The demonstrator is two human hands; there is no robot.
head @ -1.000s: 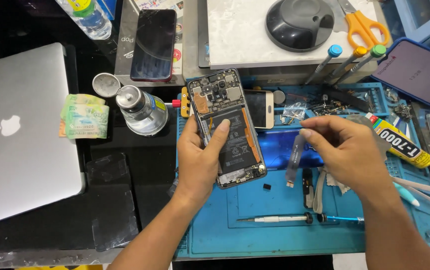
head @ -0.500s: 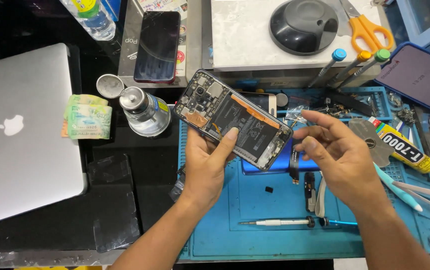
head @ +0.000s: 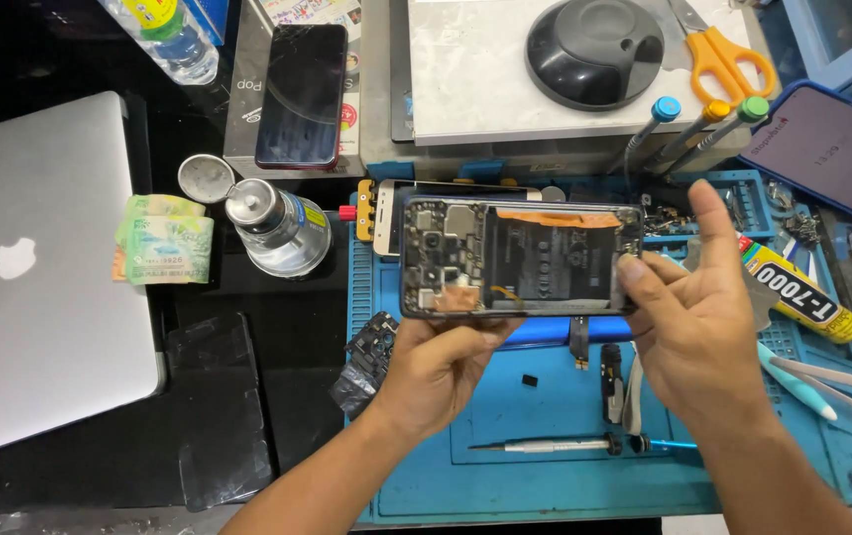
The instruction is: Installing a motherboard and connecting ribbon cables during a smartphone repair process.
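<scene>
One opened black smartphone with its back cover off, board and battery exposed (head: 520, 258): held level and lengthwise above the far part of one blue silicone work mat (head: 545, 485). Left hand (head: 441, 362) grips its near long edge from below, fingers curled under, thumb along the rim. Right hand (head: 698, 312) meets its right short edge, thumb and forefinger closed on that end, remaining fingers spread upward.

Open room: bare mat near the hands, holding one slim silver screwdriver (head: 540, 447).

Left of mat: one silver closed laptop (head: 34, 267), one small metal-capped glass bottle (head: 277, 228), one folded bundle of green banknotes (head: 163, 248).

Far edge: one dark intact phone (head: 299, 94), one black domed disc (head: 594, 50), one pair of orange-handled scissors (head: 718, 54), three colour-capped drivers (head: 708, 129).

Right: one yellow glue tube (head: 797, 292).
</scene>
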